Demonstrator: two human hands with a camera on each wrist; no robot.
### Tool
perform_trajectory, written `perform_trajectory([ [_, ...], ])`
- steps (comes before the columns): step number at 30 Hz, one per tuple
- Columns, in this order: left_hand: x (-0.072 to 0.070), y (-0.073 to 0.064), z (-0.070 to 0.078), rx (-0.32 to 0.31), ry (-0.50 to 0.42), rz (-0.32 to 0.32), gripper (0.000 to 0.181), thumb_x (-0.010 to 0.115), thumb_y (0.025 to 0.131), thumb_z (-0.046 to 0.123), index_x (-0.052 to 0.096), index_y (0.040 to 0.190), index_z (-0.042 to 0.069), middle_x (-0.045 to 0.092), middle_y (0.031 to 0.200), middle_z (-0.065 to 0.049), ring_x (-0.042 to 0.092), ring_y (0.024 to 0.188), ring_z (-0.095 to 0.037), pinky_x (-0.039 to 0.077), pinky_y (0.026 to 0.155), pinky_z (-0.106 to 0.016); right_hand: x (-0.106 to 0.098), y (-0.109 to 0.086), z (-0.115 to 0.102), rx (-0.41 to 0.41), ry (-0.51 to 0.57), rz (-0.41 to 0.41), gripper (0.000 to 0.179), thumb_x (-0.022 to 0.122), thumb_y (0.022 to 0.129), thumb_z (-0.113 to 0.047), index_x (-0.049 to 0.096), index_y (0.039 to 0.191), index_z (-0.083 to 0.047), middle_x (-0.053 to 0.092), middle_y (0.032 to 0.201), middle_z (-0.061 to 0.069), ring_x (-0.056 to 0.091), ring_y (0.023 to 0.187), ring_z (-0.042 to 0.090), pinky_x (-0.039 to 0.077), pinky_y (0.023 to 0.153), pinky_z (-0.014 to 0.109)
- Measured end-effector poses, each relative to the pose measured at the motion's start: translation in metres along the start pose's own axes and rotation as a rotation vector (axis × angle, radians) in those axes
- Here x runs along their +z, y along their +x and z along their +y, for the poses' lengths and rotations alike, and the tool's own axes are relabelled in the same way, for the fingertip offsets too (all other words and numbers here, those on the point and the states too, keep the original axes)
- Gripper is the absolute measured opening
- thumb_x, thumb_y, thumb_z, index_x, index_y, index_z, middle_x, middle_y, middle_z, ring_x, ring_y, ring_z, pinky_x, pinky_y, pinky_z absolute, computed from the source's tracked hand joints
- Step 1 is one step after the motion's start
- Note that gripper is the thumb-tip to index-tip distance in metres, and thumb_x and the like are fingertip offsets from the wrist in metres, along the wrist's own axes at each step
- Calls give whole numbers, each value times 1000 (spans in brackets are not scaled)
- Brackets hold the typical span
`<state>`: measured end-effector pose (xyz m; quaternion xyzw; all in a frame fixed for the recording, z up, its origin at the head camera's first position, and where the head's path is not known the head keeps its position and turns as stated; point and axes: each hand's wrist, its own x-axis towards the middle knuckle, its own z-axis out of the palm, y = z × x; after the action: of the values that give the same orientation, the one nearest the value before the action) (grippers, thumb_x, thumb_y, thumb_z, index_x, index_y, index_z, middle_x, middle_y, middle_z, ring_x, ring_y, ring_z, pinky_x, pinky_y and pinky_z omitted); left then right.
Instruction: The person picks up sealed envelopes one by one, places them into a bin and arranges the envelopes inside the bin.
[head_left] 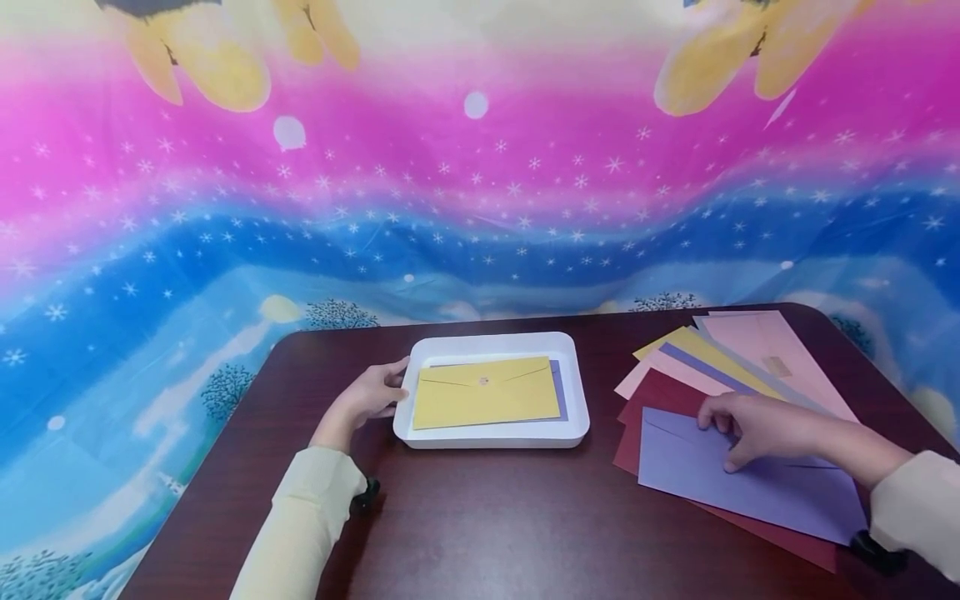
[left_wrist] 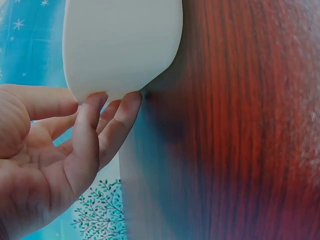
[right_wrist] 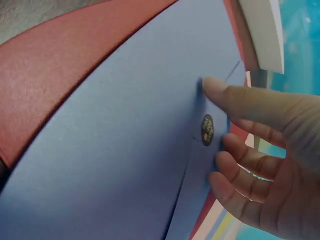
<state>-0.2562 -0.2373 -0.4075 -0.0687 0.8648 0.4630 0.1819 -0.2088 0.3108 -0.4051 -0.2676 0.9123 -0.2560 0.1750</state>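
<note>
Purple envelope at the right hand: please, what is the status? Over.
Left hand holds white tray by left end. Right hand touches purple envelope, firm grip unclear. Lies over dark red envelopes; only hand and arm above.

Your head view is looking forward and down over the table (head_left: 487,517) from farthest off. Close up, your left-wrist view is facing your left hand (left_wrist: 65,155) and the white tray (left_wrist: 125,45); your right-wrist view, your right hand (right_wrist: 292,165) and the purple envelope (right_wrist: 120,125). The head view is including both.
</note>
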Motion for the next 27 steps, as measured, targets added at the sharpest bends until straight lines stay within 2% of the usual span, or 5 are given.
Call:
perform_trajectory([
  [6,0,-1,-1,5,-16,-4,71,56,102,-2,23,164,10,49,147,-27,60,122,-32,56,95,-45,5,11,-3,25,-59,47,47,94,66,-7,60,99,-9,48,87,0,46,79,15,44,62,26],
  [9,0,-1,-1,6,-16,-5,71,56,102,-1,24,164,11,49,147,-27,60,122,-32,55,95,-45,5,17,-4,36,-105,66,46,94,68,-8,63,102,-8,51,89,0,48,81,16,46,65,28],
  [14,0,-1,0,9,-11,-5,71,57,103,-1,24,164,11,49,148,-26,60,122,-32,55,95,-45,2,22,-3,7,-178,103,51,93,72,-15,68,113,-1,57,94,-1,52,84,15,49,69,31],
  [20,0,-2,1,10,-6,-7,71,57,102,-1,24,164,11,48,148,-26,60,122,-31,56,95,-44,-6,13,8,25,-189,85,56,93,74,-20,68,118,2,63,102,3,57,89,19,53,74,35],
  [27,0,-2,1,5,-3,-1,70,57,102,-1,25,164,12,48,148,-26,58,123,-32,55,95,-45,-17,-11,28,104,-171,61,67,94,70,-21,64,123,6,64,111,21,63,102,41,55,81,48],
])
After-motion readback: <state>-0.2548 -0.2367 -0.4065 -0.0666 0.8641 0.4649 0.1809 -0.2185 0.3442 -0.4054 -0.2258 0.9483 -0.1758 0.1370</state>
